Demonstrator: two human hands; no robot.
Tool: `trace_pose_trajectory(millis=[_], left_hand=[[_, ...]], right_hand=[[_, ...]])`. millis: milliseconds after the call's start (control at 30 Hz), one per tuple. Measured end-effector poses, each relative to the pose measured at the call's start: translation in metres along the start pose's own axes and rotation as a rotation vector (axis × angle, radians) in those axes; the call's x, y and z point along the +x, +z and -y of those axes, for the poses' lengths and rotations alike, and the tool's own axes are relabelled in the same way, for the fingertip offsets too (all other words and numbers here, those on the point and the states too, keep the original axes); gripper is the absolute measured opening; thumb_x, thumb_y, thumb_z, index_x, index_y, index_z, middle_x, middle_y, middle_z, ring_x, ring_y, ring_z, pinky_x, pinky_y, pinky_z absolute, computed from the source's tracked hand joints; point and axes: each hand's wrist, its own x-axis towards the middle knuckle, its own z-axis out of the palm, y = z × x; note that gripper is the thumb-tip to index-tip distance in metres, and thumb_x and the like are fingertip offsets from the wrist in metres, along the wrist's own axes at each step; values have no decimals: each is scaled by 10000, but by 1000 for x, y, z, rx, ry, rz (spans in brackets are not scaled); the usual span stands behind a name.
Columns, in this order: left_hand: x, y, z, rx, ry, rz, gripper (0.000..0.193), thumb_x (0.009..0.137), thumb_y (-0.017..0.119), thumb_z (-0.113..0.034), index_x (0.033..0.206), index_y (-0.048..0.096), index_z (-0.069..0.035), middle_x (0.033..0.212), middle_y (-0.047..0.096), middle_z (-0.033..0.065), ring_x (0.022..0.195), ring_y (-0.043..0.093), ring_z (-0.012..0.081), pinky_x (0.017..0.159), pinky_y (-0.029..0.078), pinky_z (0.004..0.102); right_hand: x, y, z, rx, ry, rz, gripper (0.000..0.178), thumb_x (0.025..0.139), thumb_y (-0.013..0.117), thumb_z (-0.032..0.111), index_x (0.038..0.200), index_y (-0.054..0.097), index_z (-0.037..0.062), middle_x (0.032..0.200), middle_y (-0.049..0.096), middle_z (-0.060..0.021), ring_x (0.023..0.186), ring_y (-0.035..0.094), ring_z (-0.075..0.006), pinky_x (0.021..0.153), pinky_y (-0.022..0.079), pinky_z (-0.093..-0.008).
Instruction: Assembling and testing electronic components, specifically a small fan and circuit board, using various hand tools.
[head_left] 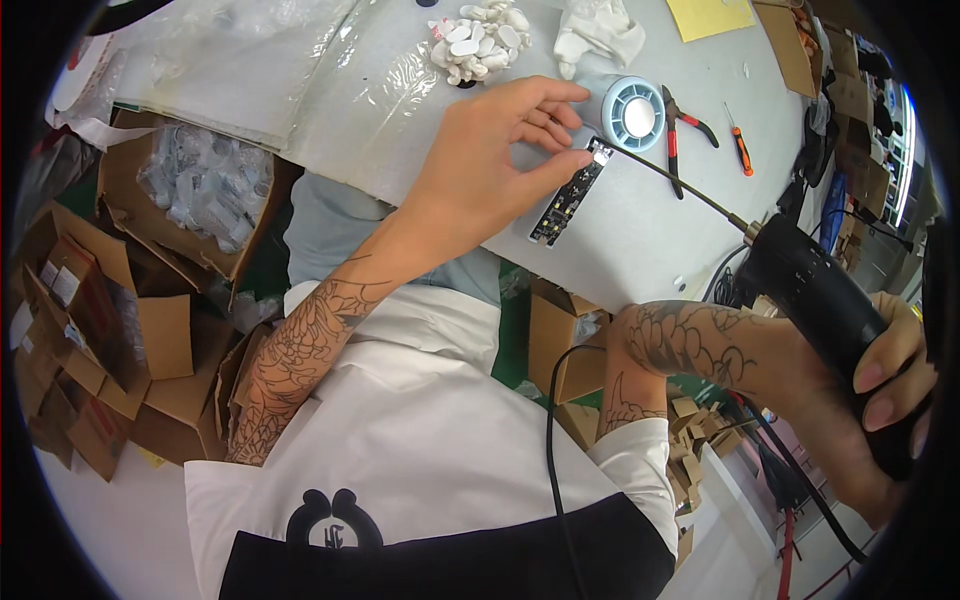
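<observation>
Left hand (490, 155) at PCB, right hand (885, 395) clamped on power screwdriver.
Left thumb and index are spread apart, thumb at the upper end of the populated circuit board (568, 205); can't tell if it presses. Right fingers wrap the black power screwdriver (815, 285), its long shaft reaching to the board end beside the light-blue fan housing (632, 113). Relative to that housing: board just below-left, red-handled pliers (673, 148) just right, small orange-black screwdriver (740, 150) farther right, pile of white parts (482, 42) up-left.
</observation>
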Motion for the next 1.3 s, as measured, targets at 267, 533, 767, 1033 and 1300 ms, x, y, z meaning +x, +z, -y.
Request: trace_pose_trajectory(millis=[267,533,767,1033,1300], left_hand=[[-3,-1,-1,-2,2,-24,472,843,757,18,1291,611,14,1050,641,66,920,631,93,858,532,224],[-5,-2,-6,-16,-32,-14,475,841,751,37,1294,610,15,1072,636,80,939,636,115,872,541,246],[-7,-1,-5,-38,-40,-13,479,839,736,68,1296,602,19,1078,633,90,950,640,123,881,544,256],[-5,-2,-7,-58,-43,6,476,840,734,74,1293,591,35,1086,635,97,960,643,126,882,543,258],[-8,-5,-9,-29,-45,-23,471,842,731,79,1290,595,24,1083,639,101,958,650,129,881,548,263]], right_hand=[[-8,-7,-8,115,-37,-73,213,851,668,296,892,529,140,742,574,82,536,524,-18,527,451,-162],[-3,2,-2,239,-82,-24,289,907,640,350,863,530,86,736,581,43,489,538,-69,411,477,-219],[2,17,-28,778,-124,-67,333,1017,569,360,990,477,41,832,554,-10,471,493,-76,358,476,-213],[2,-1,3,318,61,93,370,967,656,394,1088,547,62,884,609,-17,551,528,-108,483,471,-236],[5,37,-24,376,42,81,264,950,679,368,1027,596,129,764,608,59,579,544,-52,530,493,-211]])
